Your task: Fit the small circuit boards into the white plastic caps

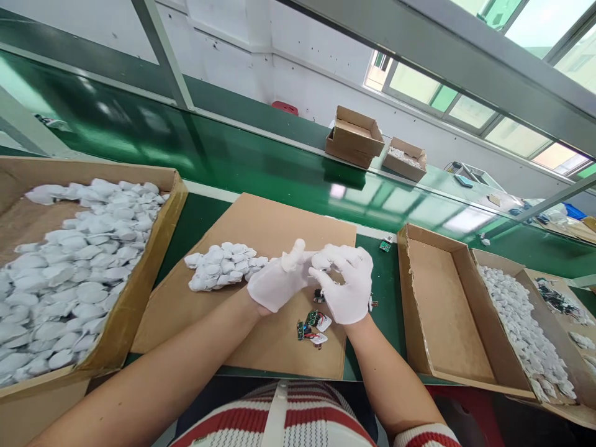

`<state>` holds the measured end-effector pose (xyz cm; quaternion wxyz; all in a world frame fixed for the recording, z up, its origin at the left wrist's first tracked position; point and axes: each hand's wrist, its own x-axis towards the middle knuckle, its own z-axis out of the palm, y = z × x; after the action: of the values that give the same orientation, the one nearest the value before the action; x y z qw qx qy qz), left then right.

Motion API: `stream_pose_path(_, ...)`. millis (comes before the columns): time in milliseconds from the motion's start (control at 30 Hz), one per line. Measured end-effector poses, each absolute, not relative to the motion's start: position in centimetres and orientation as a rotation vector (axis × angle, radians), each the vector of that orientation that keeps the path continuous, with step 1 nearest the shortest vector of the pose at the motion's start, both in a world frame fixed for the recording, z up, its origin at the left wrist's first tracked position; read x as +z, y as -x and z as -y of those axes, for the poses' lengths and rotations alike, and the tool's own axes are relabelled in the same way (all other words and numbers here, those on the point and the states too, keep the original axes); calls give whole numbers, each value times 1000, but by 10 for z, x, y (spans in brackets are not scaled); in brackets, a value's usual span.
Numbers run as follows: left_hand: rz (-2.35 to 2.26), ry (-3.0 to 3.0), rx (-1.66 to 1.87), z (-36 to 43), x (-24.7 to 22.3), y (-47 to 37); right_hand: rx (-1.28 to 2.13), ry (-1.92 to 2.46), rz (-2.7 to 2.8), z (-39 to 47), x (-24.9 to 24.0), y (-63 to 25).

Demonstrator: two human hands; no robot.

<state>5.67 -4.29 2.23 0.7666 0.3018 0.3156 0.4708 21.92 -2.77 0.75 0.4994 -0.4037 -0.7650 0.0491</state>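
Observation:
Both hands wear white gloves and meet above a cardboard sheet. My left hand has its thumb raised and its fingers closed toward the other hand. My right hand curls thumb and fingers into a ring, fingertips at the left hand's fingers. Whatever they grip is hidden by white gloves against white. Left of the hands lies a pile of white plastic pieces. Below the right hand are small green circuit boards with wires and white pieces. A dark component shows just beside the right wrist.
A large carton of white pieces stands at left. At right are an open carton and another carton of white pieces. A small circuit board lies near the back. Smaller boxes sit behind the green ledge, under a metal frame.

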Motion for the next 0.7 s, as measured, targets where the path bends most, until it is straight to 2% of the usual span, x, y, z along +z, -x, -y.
stream_pose_path(533,-763,-651,1155,46,18,-66,693,892,1696,38,14,-219)
stream_pose_path(700,-765,-597,1193,48,13,-70,658,954,1711,38,9,-220)
